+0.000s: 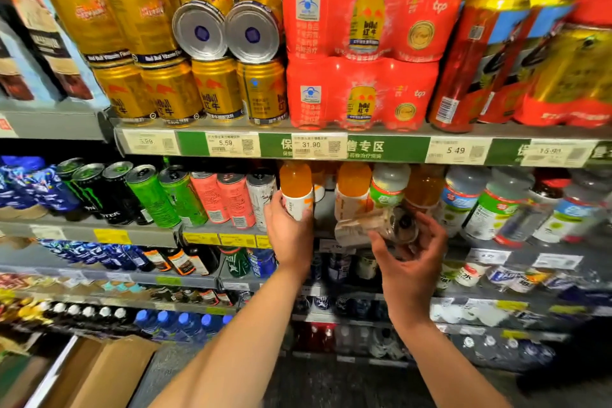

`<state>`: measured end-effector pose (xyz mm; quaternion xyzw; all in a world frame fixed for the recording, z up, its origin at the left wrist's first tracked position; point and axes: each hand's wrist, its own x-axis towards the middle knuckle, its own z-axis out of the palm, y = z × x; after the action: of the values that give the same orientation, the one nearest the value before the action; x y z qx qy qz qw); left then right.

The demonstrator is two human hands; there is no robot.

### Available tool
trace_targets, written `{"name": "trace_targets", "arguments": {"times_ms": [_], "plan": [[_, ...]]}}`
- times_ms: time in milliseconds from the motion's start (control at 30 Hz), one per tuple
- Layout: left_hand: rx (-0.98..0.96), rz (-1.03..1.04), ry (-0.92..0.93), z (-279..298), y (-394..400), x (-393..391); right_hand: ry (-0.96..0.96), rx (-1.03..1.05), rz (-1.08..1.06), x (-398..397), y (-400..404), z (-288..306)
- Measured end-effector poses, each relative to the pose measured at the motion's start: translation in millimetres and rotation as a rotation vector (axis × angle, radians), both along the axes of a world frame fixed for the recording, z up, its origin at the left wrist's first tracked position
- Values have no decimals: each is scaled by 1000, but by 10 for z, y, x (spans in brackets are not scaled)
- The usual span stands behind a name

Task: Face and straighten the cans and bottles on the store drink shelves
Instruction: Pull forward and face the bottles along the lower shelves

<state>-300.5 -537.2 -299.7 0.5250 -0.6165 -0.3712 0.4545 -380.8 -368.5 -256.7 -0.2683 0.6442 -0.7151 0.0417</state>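
Left grip curled round upright orange bottle, right grip holding tipped, blurred bottle

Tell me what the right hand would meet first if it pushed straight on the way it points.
Probably the upright orange bottle behind the blurred bottle that the right hand grips and carries tilted; depth is unclear.

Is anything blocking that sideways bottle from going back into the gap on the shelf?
Nothing visible. The right hand holds the tipped bottle just before the gap between two orange bottles; the left hand grips the left orange bottle beside it.
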Motion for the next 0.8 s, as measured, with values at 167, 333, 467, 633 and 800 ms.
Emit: {"name": "trace_targets", "arguments": {"times_ms": [167, 333, 467, 633, 800], "plan": [[-21, 73, -19, -18, 41, -131, -77, -42, -6, -84, 307, -14], [19, 112, -61, 102, 78, -282, -116, -53, -22, -162, 499, -85], [28, 129, -114, 123, 13, -332, -141, -54, -21, -217, 607, -153], [0, 148, -112, 111, -9, -327, -154, -49, -22, -215, 667, -203], [1, 118, -20, 45, 117, -209, -160, -22, 6, -162, 653, -216]]}}
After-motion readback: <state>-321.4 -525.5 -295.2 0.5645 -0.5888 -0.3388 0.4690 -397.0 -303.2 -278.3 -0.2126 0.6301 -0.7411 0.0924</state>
